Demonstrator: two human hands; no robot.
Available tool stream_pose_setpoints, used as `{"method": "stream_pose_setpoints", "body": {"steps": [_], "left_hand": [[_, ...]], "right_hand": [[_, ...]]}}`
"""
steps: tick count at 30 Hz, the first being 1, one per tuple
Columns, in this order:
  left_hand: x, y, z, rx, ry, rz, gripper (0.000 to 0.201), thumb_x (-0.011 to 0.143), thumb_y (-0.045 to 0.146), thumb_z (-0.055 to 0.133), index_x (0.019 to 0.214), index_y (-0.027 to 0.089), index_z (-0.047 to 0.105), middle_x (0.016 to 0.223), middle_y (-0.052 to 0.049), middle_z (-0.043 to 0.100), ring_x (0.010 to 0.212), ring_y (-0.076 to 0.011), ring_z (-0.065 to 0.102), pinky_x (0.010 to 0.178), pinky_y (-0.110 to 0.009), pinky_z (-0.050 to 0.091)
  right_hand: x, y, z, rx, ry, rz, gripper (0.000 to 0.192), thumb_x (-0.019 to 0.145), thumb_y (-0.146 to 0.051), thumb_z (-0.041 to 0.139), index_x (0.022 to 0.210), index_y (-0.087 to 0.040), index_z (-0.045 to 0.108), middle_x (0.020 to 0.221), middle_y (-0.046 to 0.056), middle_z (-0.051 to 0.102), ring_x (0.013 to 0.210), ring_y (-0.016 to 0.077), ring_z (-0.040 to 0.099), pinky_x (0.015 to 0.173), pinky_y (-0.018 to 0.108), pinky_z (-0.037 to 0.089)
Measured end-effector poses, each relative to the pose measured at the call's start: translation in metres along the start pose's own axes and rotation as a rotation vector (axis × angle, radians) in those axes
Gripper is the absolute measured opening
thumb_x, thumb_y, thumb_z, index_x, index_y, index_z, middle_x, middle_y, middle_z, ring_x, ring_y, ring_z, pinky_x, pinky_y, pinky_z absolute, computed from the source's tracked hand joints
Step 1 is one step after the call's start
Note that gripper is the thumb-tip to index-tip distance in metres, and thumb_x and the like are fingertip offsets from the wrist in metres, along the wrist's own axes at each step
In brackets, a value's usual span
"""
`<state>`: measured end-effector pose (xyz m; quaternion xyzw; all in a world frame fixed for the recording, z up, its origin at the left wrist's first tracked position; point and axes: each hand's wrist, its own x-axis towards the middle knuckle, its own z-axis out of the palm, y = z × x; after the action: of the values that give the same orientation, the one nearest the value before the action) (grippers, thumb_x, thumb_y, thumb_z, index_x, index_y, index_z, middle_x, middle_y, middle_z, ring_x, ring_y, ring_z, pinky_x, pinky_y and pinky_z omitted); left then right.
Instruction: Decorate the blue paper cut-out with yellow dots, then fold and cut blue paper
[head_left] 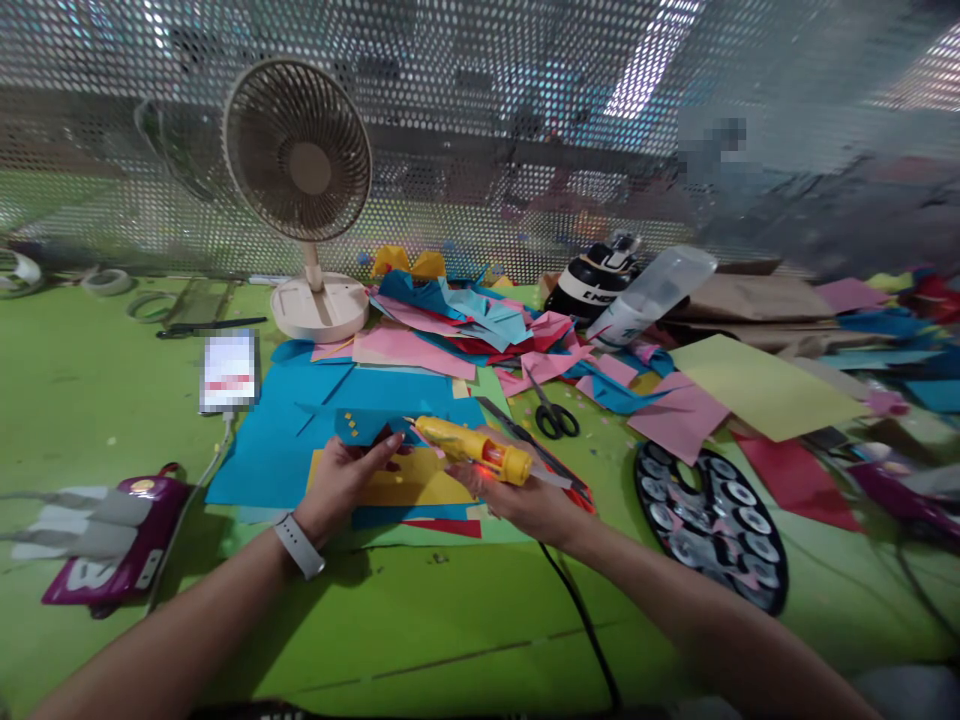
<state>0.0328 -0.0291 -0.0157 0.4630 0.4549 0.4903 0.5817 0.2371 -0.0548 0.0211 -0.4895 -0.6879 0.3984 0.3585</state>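
Gluing paper at a cluttered green table point(105, 400), seen from the head camera.

The right hand point(525, 500) is wrapped around a yellow glue gun point(469, 450), fingers pressed round its body, nozzle aimed toward nine o'clock; its black cord point(581, 620) trails off toward six o'clock. The left hand point(341, 480), a white wristband point(298, 545) on its wrist, pinches a blue paper piece point(360, 425) with small yellow squares, just beside the nozzle. Under both hands lies a yellow sheet point(405, 485) on a large blue sheet point(300, 420). At one o'clock from the gun lie black scissors point(555, 415); at eleven o'clock stands a beige fan point(304, 190); at four o'clock sits a round black palette point(712, 520).
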Motion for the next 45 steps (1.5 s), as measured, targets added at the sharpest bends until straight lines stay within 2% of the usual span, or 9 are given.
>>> {"method": "stream_pose_setpoints", "body": {"steps": [14, 24, 28, 33, 38, 45], "left_hand": [[-0.0018, 0.0031, 0.0021, -0.016, 0.009, 0.001, 0.025, 0.065, 0.037, 0.078, 0.077, 0.017, 0.071, 0.078, -0.005, 0.073, 0.072, -0.0206, 0.069, 0.059, -0.027, 0.054], [-0.0009, 0.0035, 0.0016, -0.023, -0.001, -0.006, 0.025, 0.067, 0.036, 0.078, 0.080, 0.015, 0.070, 0.079, -0.004, 0.072, 0.071, -0.0177, 0.067, 0.059, -0.025, 0.053], [-0.0012, 0.0021, 0.0014, -0.033, -0.010, 0.011, 0.024, 0.068, 0.035, 0.078, 0.079, 0.015, 0.070, 0.079, -0.003, 0.071, 0.070, -0.0163, 0.067, 0.059, -0.024, 0.054], [-0.0004, 0.0000, 0.0007, -0.030, -0.014, 0.026, 0.023, 0.068, 0.034, 0.077, 0.080, 0.015, 0.070, 0.079, -0.003, 0.071, 0.069, -0.0160, 0.067, 0.058, -0.023, 0.054], [0.0000, -0.0003, 0.0005, -0.022, -0.010, 0.031, 0.022, 0.068, 0.033, 0.077, 0.078, 0.015, 0.070, 0.077, -0.003, 0.071, 0.067, -0.0153, 0.066, 0.057, -0.023, 0.053], [-0.0007, 0.0017, 0.0012, -0.022, 0.005, 0.030, 0.024, 0.067, 0.034, 0.078, 0.076, 0.014, 0.071, 0.075, -0.004, 0.071, 0.067, -0.0164, 0.066, 0.058, -0.024, 0.053]], "right_hand": [[0.0002, 0.0009, -0.0009, 0.009, -0.014, 0.026, 0.026, 0.078, -0.045, 0.064, 0.073, -0.021, 0.052, 0.058, -0.006, 0.040, 0.046, 0.0089, 0.037, 0.041, 0.024, 0.033], [0.0005, 0.0015, -0.0005, 0.020, -0.017, 0.030, 0.029, 0.079, -0.046, 0.062, 0.073, -0.021, 0.050, 0.059, -0.005, 0.040, 0.047, 0.0086, 0.037, 0.040, 0.023, 0.034], [0.0005, 0.0049, 0.0002, -0.031, 0.006, -0.014, 0.028, 0.080, -0.047, 0.061, 0.078, -0.020, 0.054, 0.060, -0.004, 0.044, 0.049, 0.0095, 0.038, 0.044, 0.024, 0.035], [-0.0001, 0.0046, 0.0003, -0.119, 0.035, -0.039, 0.030, 0.080, -0.049, 0.060, 0.070, -0.022, 0.050, 0.060, -0.004, 0.043, 0.053, 0.0107, 0.039, 0.046, 0.024, 0.035], [-0.0004, 0.0037, 0.0003, -0.117, 0.032, -0.019, 0.032, 0.079, -0.050, 0.060, 0.068, -0.022, 0.048, 0.060, -0.004, 0.042, 0.053, 0.0108, 0.039, 0.046, 0.025, 0.035], [-0.0005, 0.0033, 0.0005, -0.150, 0.036, -0.016, 0.033, 0.080, -0.052, 0.058, 0.072, -0.021, 0.053, 0.061, -0.003, 0.046, 0.054, 0.0110, 0.040, 0.047, 0.025, 0.035]]}}
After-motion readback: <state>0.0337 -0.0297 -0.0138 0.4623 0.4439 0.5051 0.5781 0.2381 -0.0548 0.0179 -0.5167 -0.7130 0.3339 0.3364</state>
